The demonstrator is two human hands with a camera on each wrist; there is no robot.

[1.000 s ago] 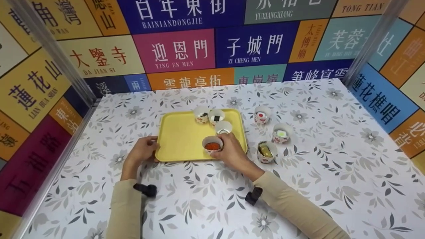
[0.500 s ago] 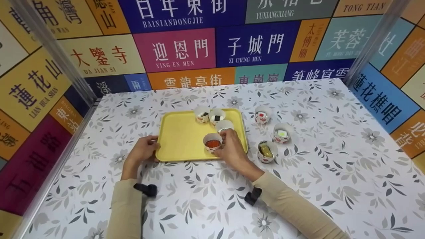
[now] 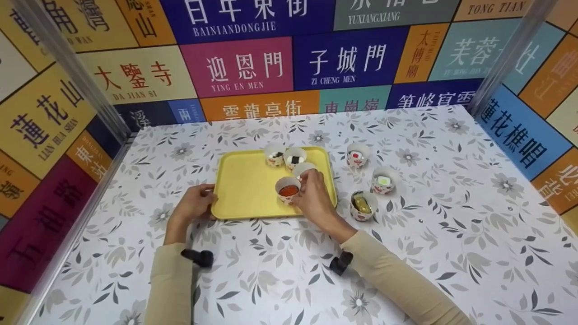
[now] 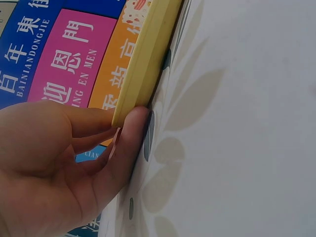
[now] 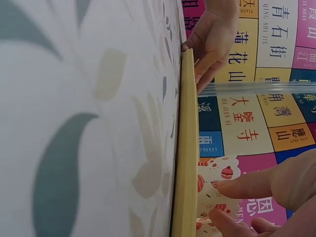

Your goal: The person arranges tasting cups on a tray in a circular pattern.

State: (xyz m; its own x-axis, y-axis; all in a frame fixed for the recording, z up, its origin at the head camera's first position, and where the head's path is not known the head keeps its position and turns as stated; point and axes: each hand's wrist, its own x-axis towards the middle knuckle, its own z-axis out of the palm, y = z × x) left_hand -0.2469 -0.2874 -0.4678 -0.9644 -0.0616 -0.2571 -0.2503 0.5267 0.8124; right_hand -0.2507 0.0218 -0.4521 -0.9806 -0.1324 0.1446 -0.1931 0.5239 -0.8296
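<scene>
My left hand (image 3: pixel 193 205) pinches the left edge of a yellow tray (image 3: pixel 244 185); in the left wrist view the tray's corner (image 4: pixel 143 64) sits between thumb and fingers. On the tray's front right part, a printed paper cup with a grainy red filling (image 3: pixel 284 198) stands upright. My right hand (image 3: pixel 316 198) holds that cup from its right side, thumb low and index finger high. In the right wrist view two fingertips press on its patterned wall (image 5: pixel 210 170). A white-rimmed paper cup (image 3: pixel 303 169) just behind is partly hidden by my right fingers.
At the tray's back right stand a cup with a black-banded white piece (image 3: pixel 295 160) and a neighbouring cup (image 3: pixel 274 157). Right of the tray are cups with a red-topped (image 3: pixel 356 157), a green-topped (image 3: pixel 384 181) and a yellow-green piece (image 3: pixel 361 205). Sign-printed panels (image 3: pixel 248 67) enclose the table.
The cup with the red filling has shifted slightly back on the tray, toward the cup behind, with my right hand following. My left hand has kept its grip on the tray.
</scene>
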